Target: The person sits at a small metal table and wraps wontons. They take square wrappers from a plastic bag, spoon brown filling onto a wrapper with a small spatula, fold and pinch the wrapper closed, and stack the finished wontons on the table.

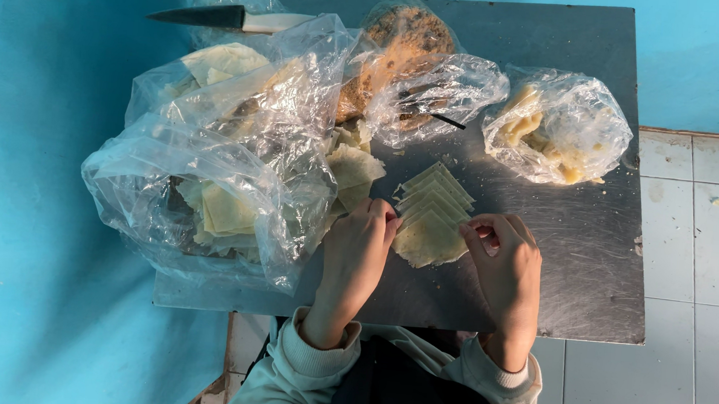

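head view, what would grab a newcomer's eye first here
First the fanned row of pale yellow dough wrappers at the middle of the steel table, with the left hand and right hand pinching at its near end. Next the big crumpled clear plastic bag of more sheets at left, and the knife lying at the far edge.

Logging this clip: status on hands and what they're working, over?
Left hand and right hand both pinching edges of fanned pastry wrappers. Stack flat on steel table. Large plastic bag crowding left; knife far back.
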### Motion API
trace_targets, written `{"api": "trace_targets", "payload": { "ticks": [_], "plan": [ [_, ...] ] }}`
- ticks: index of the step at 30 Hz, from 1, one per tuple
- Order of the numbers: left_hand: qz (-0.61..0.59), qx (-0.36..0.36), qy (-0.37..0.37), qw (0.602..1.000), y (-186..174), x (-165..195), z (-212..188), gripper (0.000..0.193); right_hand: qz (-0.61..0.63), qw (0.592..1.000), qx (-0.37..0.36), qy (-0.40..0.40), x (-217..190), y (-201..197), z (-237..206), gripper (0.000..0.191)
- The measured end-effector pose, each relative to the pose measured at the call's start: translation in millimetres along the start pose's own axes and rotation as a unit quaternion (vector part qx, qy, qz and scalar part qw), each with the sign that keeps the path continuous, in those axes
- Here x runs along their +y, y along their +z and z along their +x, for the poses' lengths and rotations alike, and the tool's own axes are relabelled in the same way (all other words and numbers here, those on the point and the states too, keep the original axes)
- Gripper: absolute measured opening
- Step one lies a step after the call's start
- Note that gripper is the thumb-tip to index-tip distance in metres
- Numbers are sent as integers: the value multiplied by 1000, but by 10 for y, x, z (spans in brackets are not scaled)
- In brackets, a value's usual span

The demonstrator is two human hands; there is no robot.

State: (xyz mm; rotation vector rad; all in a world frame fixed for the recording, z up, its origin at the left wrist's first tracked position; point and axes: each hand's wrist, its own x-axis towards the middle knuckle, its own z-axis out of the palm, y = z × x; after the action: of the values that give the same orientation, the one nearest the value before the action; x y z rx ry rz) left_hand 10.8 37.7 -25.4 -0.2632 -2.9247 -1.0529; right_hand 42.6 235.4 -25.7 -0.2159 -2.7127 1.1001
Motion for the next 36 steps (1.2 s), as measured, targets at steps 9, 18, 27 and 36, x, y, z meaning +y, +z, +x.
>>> {"api": "trace_targets", "payload": {
  "ticks": [9,18,27,36],
  "plan": [
    [-6,4,-3,1000,-2,9,16,17,2,1000,-8,-8,-22,-6,4,19],
    [-14,2,-15,1000,-29,35,25,19,10,1000,-18,8,-45,-56,-13,20],
    [-23,-41,4,999,-101,37,-44,26,-77,994,-81,13,60,-145,-70,25],
    [-6,-51,19,998,-61,1,-40,21,-72,995,-75,-5,122,-136,-96,24]
  ]
}}
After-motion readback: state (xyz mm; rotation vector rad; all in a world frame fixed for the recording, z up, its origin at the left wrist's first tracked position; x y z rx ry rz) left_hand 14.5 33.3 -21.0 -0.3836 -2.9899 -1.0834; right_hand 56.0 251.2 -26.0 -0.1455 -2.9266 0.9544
